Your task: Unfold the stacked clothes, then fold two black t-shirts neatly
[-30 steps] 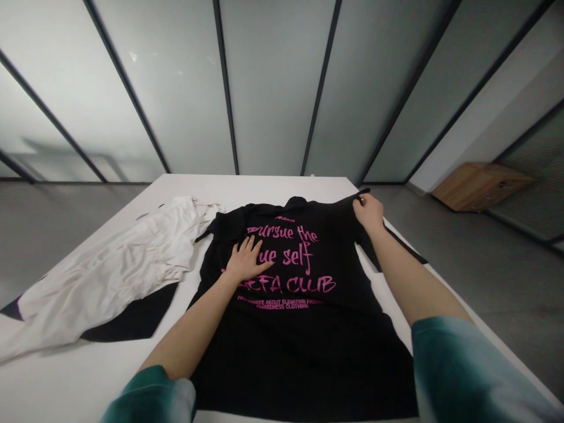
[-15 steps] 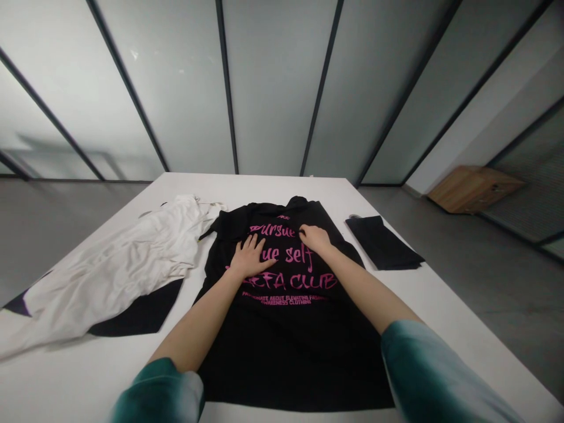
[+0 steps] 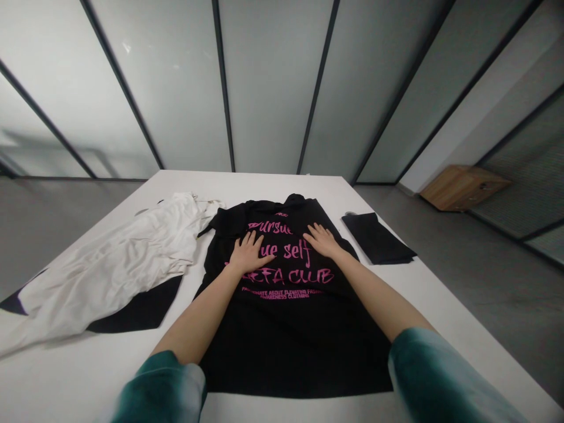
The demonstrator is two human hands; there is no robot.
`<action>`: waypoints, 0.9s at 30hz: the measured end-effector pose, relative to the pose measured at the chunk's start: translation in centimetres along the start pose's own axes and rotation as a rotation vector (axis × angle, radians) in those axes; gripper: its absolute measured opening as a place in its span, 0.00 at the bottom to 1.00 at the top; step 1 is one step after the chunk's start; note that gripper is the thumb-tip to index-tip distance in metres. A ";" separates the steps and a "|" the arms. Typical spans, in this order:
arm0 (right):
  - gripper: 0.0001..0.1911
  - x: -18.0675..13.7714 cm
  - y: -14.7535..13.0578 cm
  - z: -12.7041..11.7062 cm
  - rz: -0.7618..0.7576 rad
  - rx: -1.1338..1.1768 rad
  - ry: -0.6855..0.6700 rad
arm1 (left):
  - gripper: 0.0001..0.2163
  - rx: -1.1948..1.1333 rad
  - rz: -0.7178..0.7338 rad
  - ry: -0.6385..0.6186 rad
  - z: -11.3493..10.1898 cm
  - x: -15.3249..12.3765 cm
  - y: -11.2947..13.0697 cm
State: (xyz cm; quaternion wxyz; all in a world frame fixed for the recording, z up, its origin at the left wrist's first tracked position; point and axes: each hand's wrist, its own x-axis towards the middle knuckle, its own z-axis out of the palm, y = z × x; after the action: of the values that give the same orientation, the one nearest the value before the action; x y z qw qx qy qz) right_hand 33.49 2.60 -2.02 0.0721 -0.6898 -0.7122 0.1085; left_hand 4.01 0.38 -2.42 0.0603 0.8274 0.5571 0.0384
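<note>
A black T-shirt (image 3: 299,346) with pink lettering lies spread on the white table, its collar end away from me and its hem towards me. My left hand (image 3: 247,255) rests flat on the left side of the print, fingers spread, hiding part of the letters. On the right of the print my right hand (image 3: 321,239) lies with its fingers stretched out on the fabric. Neither hand holds anything. The shirt's left sleeve sticks out near the collar; the right sleeve does not show clearly.
Left of the shirt, a crumpled white garment (image 3: 132,258) lies over a dark cloth (image 3: 143,308). A folded black cloth (image 3: 379,238) sits near the right edge of the white table (image 3: 247,181). Beyond are frosted glass panels (image 3: 268,88) and a wooden cabinet (image 3: 462,187).
My right hand has opened from curled fingers to stretched-out ones and moved slightly to the right on the shirt. My left hand stays flat on the print.
</note>
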 end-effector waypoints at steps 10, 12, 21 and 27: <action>0.11 -2.5 -1.0 1.8 -0.218 0.334 0.475 | 0.40 -0.020 0.006 0.044 0.3 0.0 -0.3; 0.11 -2.8 -0.9 2.2 -0.200 0.429 0.474 | 0.35 -0.044 0.009 0.093 0.0 -0.1 -0.2; 0.13 -2.4 -0.2 2.0 -0.031 0.756 0.484 | 0.22 0.065 -0.302 0.411 -3.2 -0.4 -2.3; 0.13 -2.5 -0.4 1.9 -0.040 0.779 0.474 | 0.16 -0.004 -0.356 0.210 -5.4 2.6 -8.2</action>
State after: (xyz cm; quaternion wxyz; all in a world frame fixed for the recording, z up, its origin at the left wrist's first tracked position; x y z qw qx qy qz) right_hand 32.70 0.02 -3.63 0.4893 -0.6032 -0.5952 0.2063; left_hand -3.24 6.16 1.74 0.0094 0.7071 0.6977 0.1140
